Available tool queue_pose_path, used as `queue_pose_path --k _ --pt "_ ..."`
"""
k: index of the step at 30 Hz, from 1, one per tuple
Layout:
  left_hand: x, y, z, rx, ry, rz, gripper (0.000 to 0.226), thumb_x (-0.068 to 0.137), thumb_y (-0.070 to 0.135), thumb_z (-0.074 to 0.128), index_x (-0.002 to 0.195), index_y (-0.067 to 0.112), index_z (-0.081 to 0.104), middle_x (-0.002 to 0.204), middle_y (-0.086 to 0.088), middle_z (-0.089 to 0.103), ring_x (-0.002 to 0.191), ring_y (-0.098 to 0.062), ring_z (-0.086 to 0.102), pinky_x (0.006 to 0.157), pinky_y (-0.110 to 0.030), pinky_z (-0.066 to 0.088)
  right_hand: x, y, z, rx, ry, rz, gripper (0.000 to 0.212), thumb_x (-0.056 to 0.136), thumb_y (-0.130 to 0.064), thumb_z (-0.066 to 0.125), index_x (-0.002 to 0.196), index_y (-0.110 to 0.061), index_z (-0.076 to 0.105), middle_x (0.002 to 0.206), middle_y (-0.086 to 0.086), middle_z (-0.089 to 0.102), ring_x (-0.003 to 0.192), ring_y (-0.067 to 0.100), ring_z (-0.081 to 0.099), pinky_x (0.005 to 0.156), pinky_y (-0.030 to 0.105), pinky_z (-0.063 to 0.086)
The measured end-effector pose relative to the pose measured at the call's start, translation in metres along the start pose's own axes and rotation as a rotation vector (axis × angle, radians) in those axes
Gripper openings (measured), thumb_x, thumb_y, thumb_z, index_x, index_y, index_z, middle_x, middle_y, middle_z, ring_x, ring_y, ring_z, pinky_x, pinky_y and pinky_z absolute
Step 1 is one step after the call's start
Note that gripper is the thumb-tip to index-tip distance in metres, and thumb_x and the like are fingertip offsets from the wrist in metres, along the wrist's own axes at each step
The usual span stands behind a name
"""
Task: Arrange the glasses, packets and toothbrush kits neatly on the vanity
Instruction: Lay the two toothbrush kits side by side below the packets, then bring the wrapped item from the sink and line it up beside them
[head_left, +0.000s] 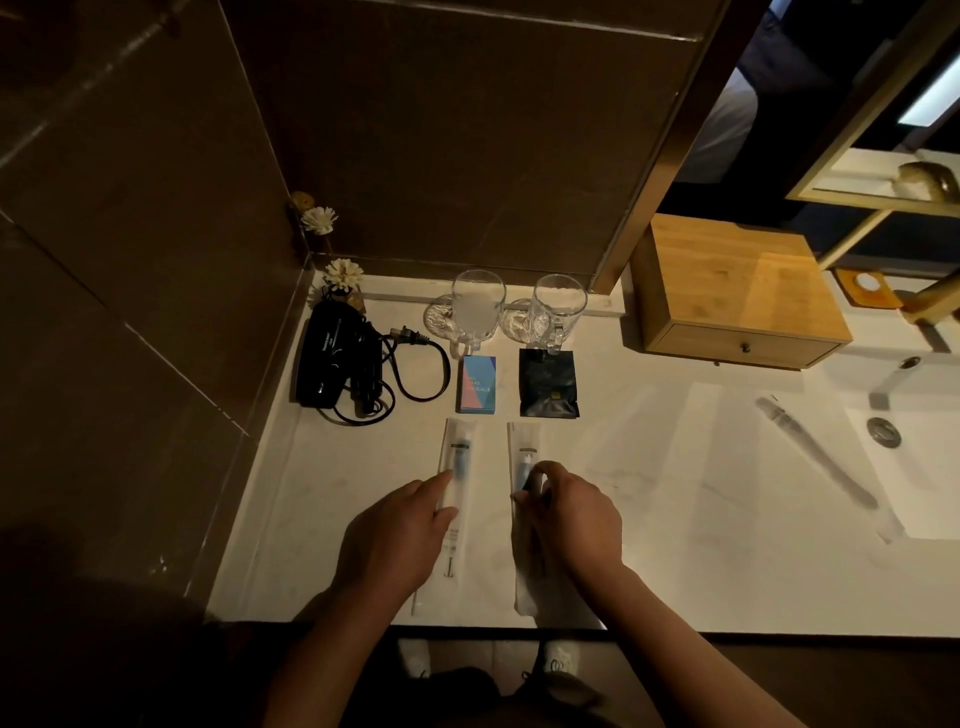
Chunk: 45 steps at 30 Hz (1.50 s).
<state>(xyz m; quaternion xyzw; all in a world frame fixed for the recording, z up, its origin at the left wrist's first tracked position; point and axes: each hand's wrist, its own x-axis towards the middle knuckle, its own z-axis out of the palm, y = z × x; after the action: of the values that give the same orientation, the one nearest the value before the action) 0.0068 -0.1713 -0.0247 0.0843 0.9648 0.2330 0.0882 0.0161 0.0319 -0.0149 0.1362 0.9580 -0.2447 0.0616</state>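
Two hands are pressing on two long clear-wrapped toothbrush kits lying parallel on the white marble bench: left hand flat on the left kit, right hand pinching the right kit. Beyond are sitting two packets, blue-pink and black, then two clear glass mugs against the dark tiled wall.

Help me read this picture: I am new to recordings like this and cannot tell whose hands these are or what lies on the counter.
No machine here: a person wears one camera on the head, looking down at their own two hands. On the white vanity stand two glasses at the back. In front of them lie a blue and pink packet and a black packet, and nearer still two toothbrush kits side by side. The left hand rests on the left kit; the right hand pinches the right kit. A black hair dryer lies left, a wooden box right.
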Motion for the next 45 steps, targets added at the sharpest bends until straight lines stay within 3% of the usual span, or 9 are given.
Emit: queue_pose_path --k 4,8,14,35,39,42,45 --pt "0.001 0.001 -0.001 -0.004 0.003 0.006 0.050 0.098 0.043 0.045 0.146 0.034 0.036 0.110 0.006 0.065 0.088 -0.011 0.059 0.072 -0.026 0.049 0.001 -0.003 0.000 -0.016 -0.005 0.020 0.028 0.093 -0.041 0.059 0.115 -0.024 0.061 0.096 0.000 0.073 0.071 0.016 0.055 0.064 0.024 0.043" --pt "0.002 0.001 -0.001 -0.004 -0.005 0.009 0.051 0.097 0.045 0.045 0.147 0.035 0.035 0.105 0.006 0.065 0.079 -0.008 0.053 0.069 -0.025 0.049 0.002 -0.006 0.001 0.010 -0.028 0.060 0.034 0.093 -0.042 0.059 0.121 -0.022 0.059 0.101 0.002 0.074 0.080 0.021 0.067 0.072 0.028 0.051" --pt "0.003 0.000 -0.001 -0.034 -0.003 0.007 0.053 0.095 0.048 0.049 0.145 0.034 0.038 0.100 0.004 0.069 0.084 -0.013 0.063 0.072 -0.030 0.054 0.002 -0.010 0.002 0.017 -0.028 0.068 0.037 0.093 -0.044 0.059 0.123 -0.023 0.059 0.104 0.002 0.074 0.084 0.023 0.069 0.069 0.027 0.050" --pt "0.001 0.005 -0.004 -0.023 0.003 -0.012 0.055 0.095 0.051 0.046 0.146 0.032 0.035 0.111 0.005 0.066 0.091 -0.013 0.063 0.074 -0.028 0.052 0.001 -0.001 0.004 0.144 -0.022 0.049 0.038 0.090 -0.045 0.063 0.121 -0.024 0.056 0.101 0.003 0.073 0.083 0.021 0.068 0.077 0.034 0.057" --pt "0.008 -0.001 -0.005 -0.059 0.040 -0.047 0.049 0.093 0.050 0.047 0.139 0.034 0.041 0.108 0.006 0.061 0.090 -0.014 0.061 0.074 -0.037 0.056 -0.003 0.011 -0.012 0.307 0.056 0.118 0.039 0.091 -0.041 0.063 0.125 -0.023 0.058 0.099 0.001 0.074 0.079 0.013 0.064 0.074 0.025 0.050" --pt "0.026 -0.009 -0.001 0.043 0.102 0.009 0.044 0.091 0.043 0.051 0.131 0.026 0.053 0.113 -0.003 0.061 0.099 -0.024 0.060 0.076 -0.042 0.055 -0.004 0.040 -0.032 0.401 0.110 0.192 0.034 0.089 -0.039 0.065 0.120 -0.024 0.063 0.089 -0.004 0.074 0.079 0.009 0.067 0.069 0.020 0.049" --pt "0.046 -0.012 0.003 0.211 0.164 0.088 0.040 0.085 0.037 0.048 0.117 0.017 0.064 0.107 -0.009 0.063 0.096 -0.032 0.058 0.077 -0.046 0.050 -0.001 0.079 -0.060 0.379 0.165 0.266 0.032 0.090 -0.041 0.064 0.117 -0.025 0.065 0.085 -0.008 0.071 0.078 0.010 0.067 0.072 0.027 0.052"
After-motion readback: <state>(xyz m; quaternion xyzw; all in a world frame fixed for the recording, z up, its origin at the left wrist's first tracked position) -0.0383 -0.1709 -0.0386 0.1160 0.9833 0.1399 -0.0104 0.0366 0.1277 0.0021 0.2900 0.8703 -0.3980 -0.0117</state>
